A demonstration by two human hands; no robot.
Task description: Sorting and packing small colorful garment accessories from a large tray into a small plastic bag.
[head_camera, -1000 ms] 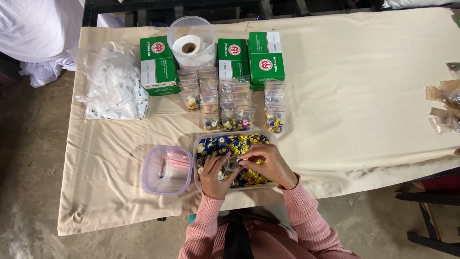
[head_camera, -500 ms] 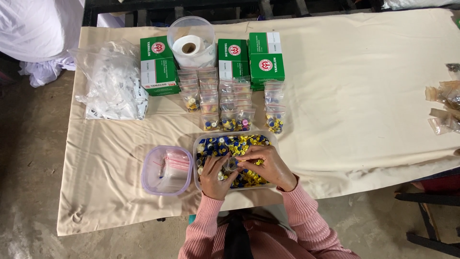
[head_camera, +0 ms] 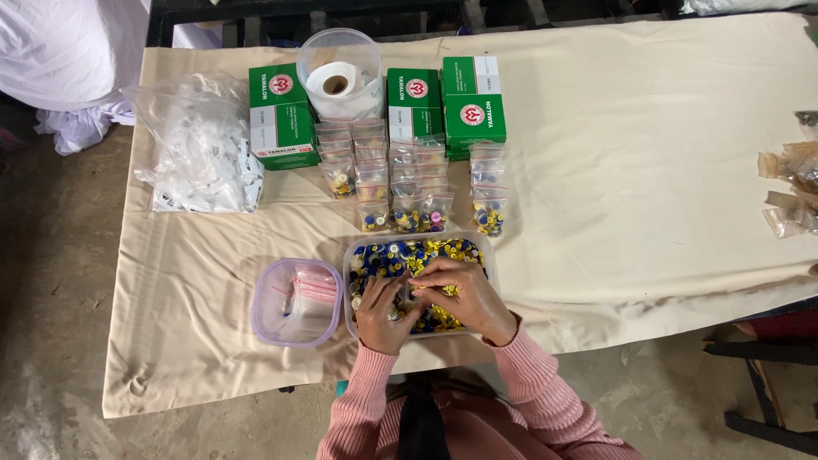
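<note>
A clear rectangular tub [head_camera: 486, 255] at the near table edge is full of small blue and yellow round pieces [head_camera: 400, 255]. Both my hands are inside it, close together. My left hand [head_camera: 382, 313] is curled around what looks like a small clear bag [head_camera: 409, 296]. My right hand [head_camera: 467, 294] has its fingers pinched on small pieces at the bag's mouth. Pink sleeves cover both wrists.
Left of the tub is a lilac-rimmed box [head_camera: 294, 302] holding empty zip bags. Behind it lie rows of filled small bags [head_camera: 409, 183], green cartons [head_camera: 277, 115], a round clear tub with a paper roll [head_camera: 341, 77], and a pile of clear bags [head_camera: 200, 153]. Brownish bags [head_camera: 792, 187] lie at far right.
</note>
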